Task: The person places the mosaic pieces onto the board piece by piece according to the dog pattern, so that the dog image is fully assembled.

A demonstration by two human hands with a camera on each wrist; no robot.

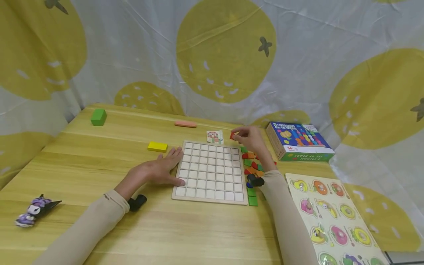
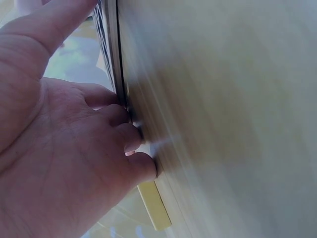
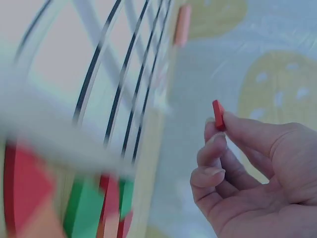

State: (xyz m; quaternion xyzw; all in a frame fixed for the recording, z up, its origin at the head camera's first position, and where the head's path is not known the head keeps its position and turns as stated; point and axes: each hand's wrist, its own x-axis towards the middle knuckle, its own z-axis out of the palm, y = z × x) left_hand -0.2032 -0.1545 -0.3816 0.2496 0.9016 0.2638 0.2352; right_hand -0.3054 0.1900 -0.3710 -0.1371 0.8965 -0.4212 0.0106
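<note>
Nearest, a broad stretch of wood on the tabletop [image 1: 198, 232] gives room between the grid board [image 1: 201, 175] and the bottom of the head view, with a small purple-and-black figurine [image 1: 37, 209] toward the left edge and a fruit puzzle board [image 1: 328, 221] running along the right edge. The grid board lies flat at mid-table, a gap of wood parting it from the puzzle board. The left hand [image 1: 160, 170] rests at its left edge, thumb apart from the extended fingers, the thumb on the near part of that rim. Close along the board's right edge lie loose coloured tiles [image 1: 253, 201], leaving little room there; the right wrist view blurs them, so whether they overlap is hard to tell. A yellow block [image 1: 157, 147] sits just left of the board's far left corner. Past the far right corner, the right hand [image 1: 250, 139] pinches a red tile [image 1: 232, 136] between thumb and fingertip, lifted and apart from the board. Near it are a picture card [image 1: 215, 137], just beyond the board's far edge, and a blue box [image 1: 299, 141] at the tabletop's far right corner. Farther, a pink stick [image 1: 185, 124] lies near the far edge and a green block [image 1: 98, 117] near the far left corner, before a fruit-patterned curtain [image 1: 225, 44].
</note>
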